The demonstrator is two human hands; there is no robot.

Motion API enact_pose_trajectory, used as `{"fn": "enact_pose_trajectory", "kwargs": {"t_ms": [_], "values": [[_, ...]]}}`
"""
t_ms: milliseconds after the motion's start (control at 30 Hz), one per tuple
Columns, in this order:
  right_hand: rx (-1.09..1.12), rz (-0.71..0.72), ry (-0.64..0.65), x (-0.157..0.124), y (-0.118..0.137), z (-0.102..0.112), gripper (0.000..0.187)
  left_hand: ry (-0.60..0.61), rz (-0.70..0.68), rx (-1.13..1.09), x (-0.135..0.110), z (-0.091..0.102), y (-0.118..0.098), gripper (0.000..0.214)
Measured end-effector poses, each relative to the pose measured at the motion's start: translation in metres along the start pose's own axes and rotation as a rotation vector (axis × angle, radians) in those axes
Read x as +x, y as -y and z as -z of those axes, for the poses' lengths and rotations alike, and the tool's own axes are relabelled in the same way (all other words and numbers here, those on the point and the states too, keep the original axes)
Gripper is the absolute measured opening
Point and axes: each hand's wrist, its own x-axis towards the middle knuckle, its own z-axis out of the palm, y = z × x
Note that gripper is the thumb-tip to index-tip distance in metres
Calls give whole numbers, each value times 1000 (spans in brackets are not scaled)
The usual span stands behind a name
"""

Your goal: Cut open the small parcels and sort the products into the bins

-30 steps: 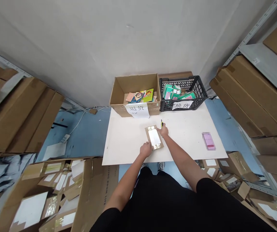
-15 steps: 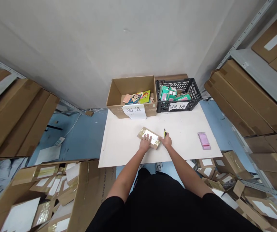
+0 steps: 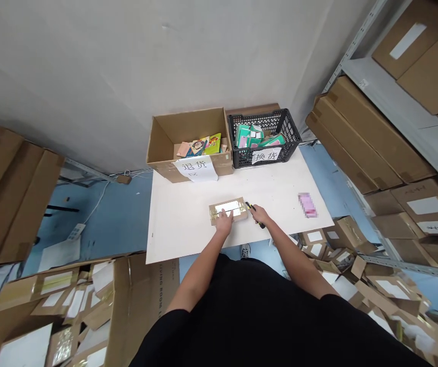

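On the white table lies a small brown cardboard parcel (image 3: 238,216) with shiny tape at its ends and a white label on top. My left hand (image 3: 224,222) rests on the parcel's near side, fingers spread over the label. Just beyond the parcel's right end, my right hand (image 3: 259,214) is closed round a yellow-and-black box cutter (image 3: 262,225). The cutter's front end points up and left at the parcel's right end; whether the blade touches it I cannot tell.
At the table's back stand an open carton (image 3: 188,120) with booklets and a black crate (image 3: 242,158) with green packages. A blurred pink object (image 3: 308,205) lies right on the table (image 3: 176,224). Parcels fill a large carton (image 3: 121,300) at lower left; shelved boxes (image 3: 372,137) stand right.
The parcel has turned to lie nearly straight across the table. My right hand has let go of its corner and swung the cutter towards its right end. The camera view has shifted.
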Motion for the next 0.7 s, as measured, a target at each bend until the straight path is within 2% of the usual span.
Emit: {"fn": "enact_pose_trajectory", "kwargs": {"t_ms": [167,367,533,700], "values": [[-37,7,8,4,6,-2,29,20,2,33,0,1,-2,60],[-17,1,34,4,6,2,17,11,3,46,-1,3,-2,59],[-71,-11,48,-5,0,3,14,-5,5,62,0,3,-2,57],[-69,-7,113,-21,-16,1,13,1,14,21,0,4,-3,58]]}}
